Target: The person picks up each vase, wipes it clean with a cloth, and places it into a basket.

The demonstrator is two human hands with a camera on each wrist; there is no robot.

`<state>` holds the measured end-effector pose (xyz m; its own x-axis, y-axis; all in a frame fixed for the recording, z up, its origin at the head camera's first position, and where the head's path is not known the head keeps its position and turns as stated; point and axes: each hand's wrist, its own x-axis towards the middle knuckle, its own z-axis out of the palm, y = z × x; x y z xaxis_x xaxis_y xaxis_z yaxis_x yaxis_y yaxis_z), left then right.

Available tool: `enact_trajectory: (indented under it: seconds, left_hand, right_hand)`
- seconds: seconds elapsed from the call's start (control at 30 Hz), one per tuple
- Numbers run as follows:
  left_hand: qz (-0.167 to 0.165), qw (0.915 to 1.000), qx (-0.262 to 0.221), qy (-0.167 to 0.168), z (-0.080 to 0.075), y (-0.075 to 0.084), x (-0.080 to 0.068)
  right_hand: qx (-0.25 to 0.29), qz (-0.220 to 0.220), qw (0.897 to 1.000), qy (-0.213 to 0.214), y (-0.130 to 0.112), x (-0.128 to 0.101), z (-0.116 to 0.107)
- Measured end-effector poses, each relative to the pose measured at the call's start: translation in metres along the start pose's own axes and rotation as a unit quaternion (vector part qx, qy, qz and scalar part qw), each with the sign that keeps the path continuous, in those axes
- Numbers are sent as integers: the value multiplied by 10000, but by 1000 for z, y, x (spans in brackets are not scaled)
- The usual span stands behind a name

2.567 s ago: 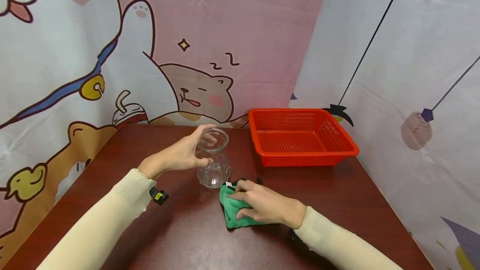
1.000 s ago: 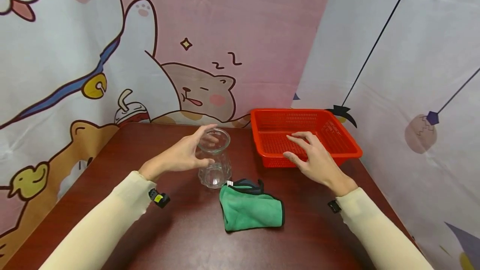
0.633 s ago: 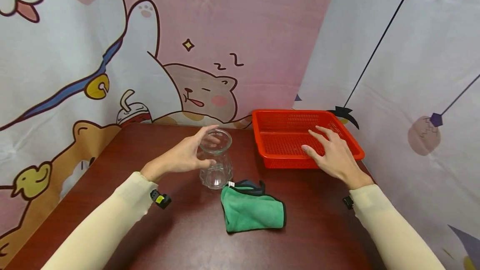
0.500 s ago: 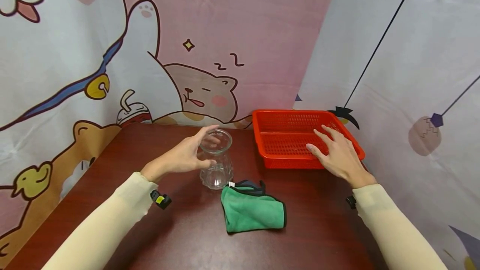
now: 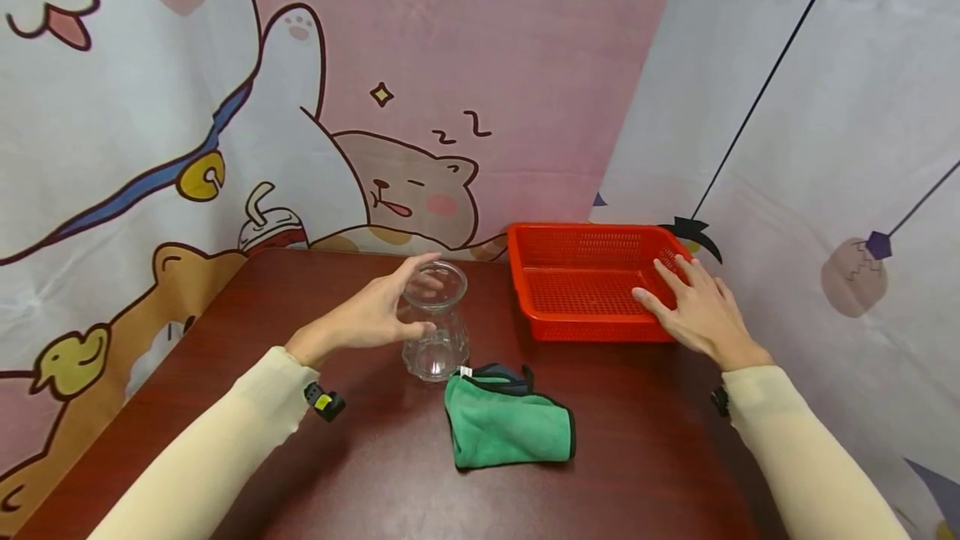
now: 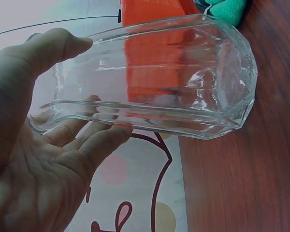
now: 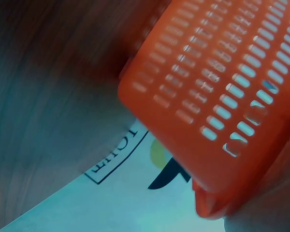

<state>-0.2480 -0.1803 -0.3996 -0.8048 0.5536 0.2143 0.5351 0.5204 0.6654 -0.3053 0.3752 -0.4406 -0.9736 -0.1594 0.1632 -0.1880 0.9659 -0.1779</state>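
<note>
Since 2.6 s ago: right hand (image 5: 701,315) gone from the green cloth (image 5: 510,430) across to the near right corner of the red plastic basket (image 5: 592,327); cloth left lying flat, untouched. Since 0.5 s ago: same hand shifted a little further right along the rim. Left hand (image 5: 367,319) unchanged at the clear glass vase (image 5: 435,323).

Vase standing upright on the dark red-brown table (image 5: 337,473), roughly mid-table, just left of the basket and just behind the cloth. Left hand's thumb and fingers (image 6: 63,46) curved round the vase's narrow neck below the flared rim, holding it; in the left wrist view, thumb on 1 side, the other fingers pressed against the opposite glass wall (image 6: 150,77).

Right hand resting on the basket's near right corner, fingers straight and slightly spread over the rim, gripping nothing. Right wrist view blurred, showing only the slotted basket wall (image 7: 217,87) from close up above the tabletop.

Cloth folded, dark-edged, with a small white tag at its far left corner, almost touching the vase's foot. Basket at the table's far right side, against the backdrop. Both forearms in cream sleeves (image 5: 217,448). Behind the table, a pink and white cartoon-cat backdrop (image 5: 405,182).
</note>
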Motion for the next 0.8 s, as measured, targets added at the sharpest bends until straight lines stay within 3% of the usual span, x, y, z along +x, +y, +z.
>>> enact_trajectory:
  seconds: [0.53,0.8]
  left_hand:
    - [-17,9996,-122,237,7,-2,-3]
    - [-94,9986,-192,490,15,-3,-6]
  right_hand:
    - [64,454,9962,-742,21,4,-7]
    - [-94,575,9956,-728,16,5,-2]
